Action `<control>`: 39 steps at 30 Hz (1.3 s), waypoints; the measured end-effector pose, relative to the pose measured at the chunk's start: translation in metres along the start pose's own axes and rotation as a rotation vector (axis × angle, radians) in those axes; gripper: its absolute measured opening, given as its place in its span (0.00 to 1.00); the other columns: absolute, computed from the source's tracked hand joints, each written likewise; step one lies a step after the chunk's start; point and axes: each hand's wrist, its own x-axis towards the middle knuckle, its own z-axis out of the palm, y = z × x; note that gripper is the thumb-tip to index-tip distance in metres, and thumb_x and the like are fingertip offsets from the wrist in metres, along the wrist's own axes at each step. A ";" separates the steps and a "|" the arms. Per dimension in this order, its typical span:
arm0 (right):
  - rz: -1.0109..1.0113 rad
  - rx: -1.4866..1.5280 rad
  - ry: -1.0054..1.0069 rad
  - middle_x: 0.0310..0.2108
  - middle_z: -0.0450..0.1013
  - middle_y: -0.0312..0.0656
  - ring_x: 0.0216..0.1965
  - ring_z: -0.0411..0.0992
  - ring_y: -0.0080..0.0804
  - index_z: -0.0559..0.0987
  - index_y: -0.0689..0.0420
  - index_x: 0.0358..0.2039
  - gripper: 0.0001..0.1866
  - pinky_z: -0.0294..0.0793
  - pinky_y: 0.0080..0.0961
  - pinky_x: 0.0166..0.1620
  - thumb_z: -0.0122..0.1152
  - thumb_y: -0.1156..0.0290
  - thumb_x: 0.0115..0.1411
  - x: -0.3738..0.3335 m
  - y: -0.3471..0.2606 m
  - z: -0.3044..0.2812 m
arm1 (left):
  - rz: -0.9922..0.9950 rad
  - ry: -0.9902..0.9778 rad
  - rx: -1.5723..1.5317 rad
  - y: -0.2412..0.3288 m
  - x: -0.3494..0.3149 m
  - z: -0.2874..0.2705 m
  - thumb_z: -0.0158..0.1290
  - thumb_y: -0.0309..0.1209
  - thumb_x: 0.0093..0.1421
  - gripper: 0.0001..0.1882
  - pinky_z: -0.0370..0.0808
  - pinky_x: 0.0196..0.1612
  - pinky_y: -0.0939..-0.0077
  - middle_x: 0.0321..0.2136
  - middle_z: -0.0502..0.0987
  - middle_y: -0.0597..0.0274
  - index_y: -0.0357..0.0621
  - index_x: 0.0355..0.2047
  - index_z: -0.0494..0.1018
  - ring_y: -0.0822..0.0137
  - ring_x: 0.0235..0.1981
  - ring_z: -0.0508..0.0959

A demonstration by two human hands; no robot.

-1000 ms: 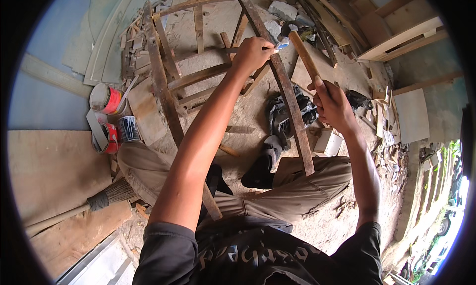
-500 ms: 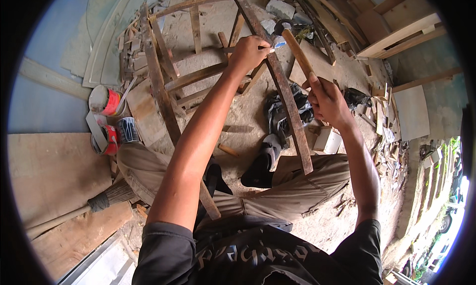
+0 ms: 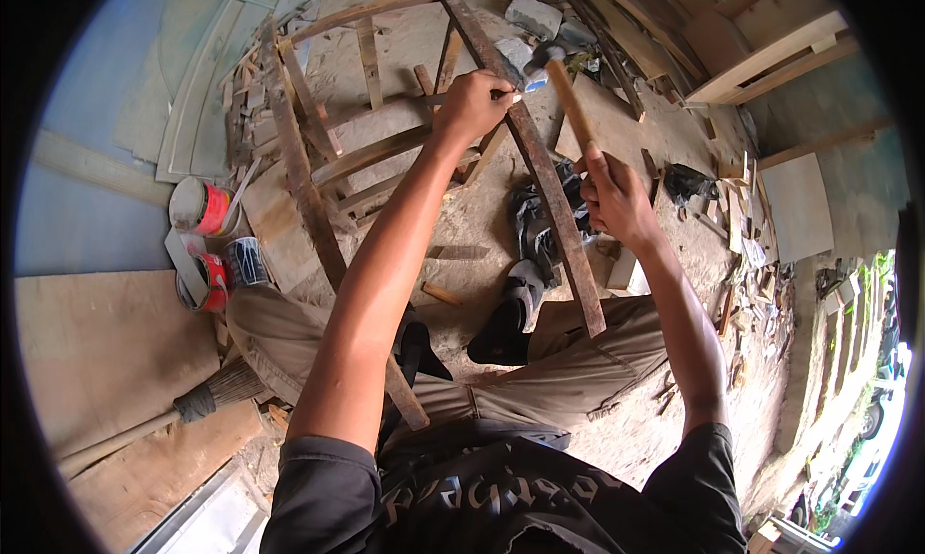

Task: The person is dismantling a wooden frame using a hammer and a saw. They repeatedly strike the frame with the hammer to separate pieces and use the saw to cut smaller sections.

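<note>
My right hand [image 3: 619,199] is wrapped round the wooden handle [image 3: 572,106] of a hammer, whose dark head [image 3: 547,53] is at the far end. My left hand [image 3: 474,106] is closed in a pinch at the right-hand rail [image 3: 554,190] of an old wooden chair frame. A small pale tip shows at its fingertips, but I cannot make out what is held. The hammer is just right of these fingers, apart from them. The frame's left rail [image 3: 301,164] and curved crosspieces [image 3: 374,156] lie beyond my left forearm; its lower end rests by my lap.
Red paint cans [image 3: 199,207] and a dark can [image 3: 247,261] stand at left, above a broom [image 3: 226,385]. Wood scraps [image 3: 742,212] and black plastic [image 3: 689,183] litter the right side. A loose wooden handle [image 3: 441,293] lies near my feet. Boards [image 3: 771,63] are stacked at far right.
My right hand and the hammer have shifted slightly left, with the handle now more upright. My left hand keeps its pinch at the rail. The whole view has shifted a little.
</note>
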 end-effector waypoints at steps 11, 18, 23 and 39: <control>-0.053 -0.296 0.094 0.19 0.69 0.47 0.23 0.70 0.36 0.75 0.65 0.33 0.27 0.69 0.35 0.31 0.39 0.52 0.69 0.001 0.022 0.004 | -0.049 0.176 -0.179 0.009 -0.004 -0.006 0.57 0.29 0.52 0.07 0.72 0.27 0.76 0.20 0.78 0.59 0.37 0.26 0.76 0.72 0.22 0.77; -0.063 -0.295 0.099 0.16 0.65 0.43 0.20 0.66 0.32 0.74 0.65 0.33 0.27 0.65 0.32 0.26 0.40 0.50 0.68 0.002 0.020 0.003 | -0.084 0.257 -0.197 -0.001 -0.005 -0.003 0.57 0.29 0.52 0.07 0.71 0.26 0.76 0.19 0.76 0.61 0.36 0.28 0.76 0.72 0.21 0.75; -0.102 -0.281 0.064 0.15 0.56 0.29 0.13 0.53 0.17 0.70 0.62 0.35 0.25 0.56 0.20 0.16 0.40 0.49 0.69 0.009 0.029 -0.003 | -0.066 0.354 -0.262 -0.004 0.001 -0.002 0.55 0.27 0.54 0.06 0.71 0.26 0.79 0.21 0.77 0.61 0.36 0.30 0.76 0.74 0.22 0.75; -0.074 -0.168 0.012 0.16 0.58 0.29 0.12 0.56 0.15 0.70 0.62 0.34 0.24 0.55 0.18 0.14 0.39 0.51 0.70 -0.019 -0.026 -0.010 | 0.064 -0.045 -0.031 0.005 -0.003 -0.005 0.59 0.34 0.55 0.11 0.75 0.36 0.68 0.32 0.80 0.50 0.38 0.33 0.80 0.54 0.32 0.81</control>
